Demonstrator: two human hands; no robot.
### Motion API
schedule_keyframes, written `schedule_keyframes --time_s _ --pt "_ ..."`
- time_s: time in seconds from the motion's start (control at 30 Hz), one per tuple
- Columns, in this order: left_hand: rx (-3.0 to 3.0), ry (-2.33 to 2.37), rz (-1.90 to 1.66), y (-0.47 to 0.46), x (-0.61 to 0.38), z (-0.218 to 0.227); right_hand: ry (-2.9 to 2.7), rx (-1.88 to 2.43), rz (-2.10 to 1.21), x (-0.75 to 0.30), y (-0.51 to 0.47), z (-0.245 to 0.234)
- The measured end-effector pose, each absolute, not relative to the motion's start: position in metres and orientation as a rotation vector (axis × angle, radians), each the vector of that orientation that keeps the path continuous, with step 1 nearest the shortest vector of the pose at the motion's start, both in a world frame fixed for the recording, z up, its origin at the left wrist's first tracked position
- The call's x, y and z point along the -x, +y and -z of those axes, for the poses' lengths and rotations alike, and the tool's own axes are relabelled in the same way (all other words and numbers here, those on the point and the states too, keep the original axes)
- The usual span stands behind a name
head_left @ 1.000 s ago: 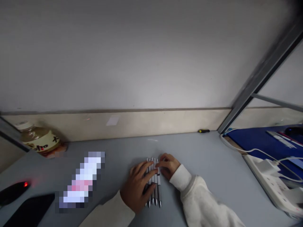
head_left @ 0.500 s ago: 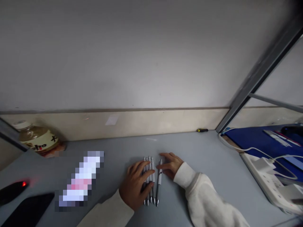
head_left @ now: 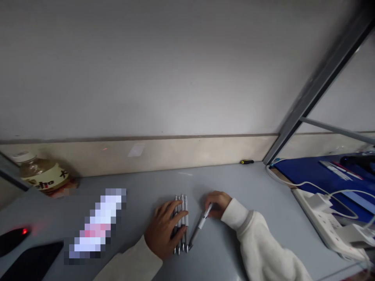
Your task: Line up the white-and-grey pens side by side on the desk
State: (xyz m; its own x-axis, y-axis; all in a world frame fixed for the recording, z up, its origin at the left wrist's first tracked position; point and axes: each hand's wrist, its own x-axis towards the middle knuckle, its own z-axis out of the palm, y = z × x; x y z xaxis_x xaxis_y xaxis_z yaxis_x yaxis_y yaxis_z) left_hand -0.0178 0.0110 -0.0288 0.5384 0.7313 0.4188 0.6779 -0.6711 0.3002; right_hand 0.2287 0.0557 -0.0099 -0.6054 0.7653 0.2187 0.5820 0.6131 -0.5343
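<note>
Several grey-and-white click pens lie side by side in a row on the grey desk. My left hand rests over this row from the left, fingers spread and flat across the barrels, hiding parts of them. To the right, my right hand pinches a single pen by its clicker end. That pen slants away from the row, its tip close to the tip of the rightmost pen.
A pixelated bright screen and a black mouse with a red light are at left, near a drink bottle. A yellow-black tool lies by the wall. A power strip with cables stands right, beside a blue mat.
My right hand has closed on the separate pen and swung its clicker end to the right, away from the row. My left hand stays on the other pens.
</note>
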Motion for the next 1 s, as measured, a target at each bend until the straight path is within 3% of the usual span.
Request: schedule_keyframes --time_s 0.13,0.23,0.53,1.0 --pt "-2.674 1.221 -0.798 0.009 0.018 0.024 -2.153 1.084 -1.068 -0.239 0.053 -0.008" --pt "-2.655 1.237 -0.837 0.008 0.018 0.024 -1.945 1.098 -1.226 -0.243 0.057 -0.014" --pt "-2.609 1.258 -0.834 0.006 0.015 0.021 -1.403 1.136 -1.380 -0.231 0.064 -0.015" --pt "-2.648 1.301 -0.793 0.009 0.018 0.018 -1.313 1.111 -1.236 -0.236 0.070 0.006"
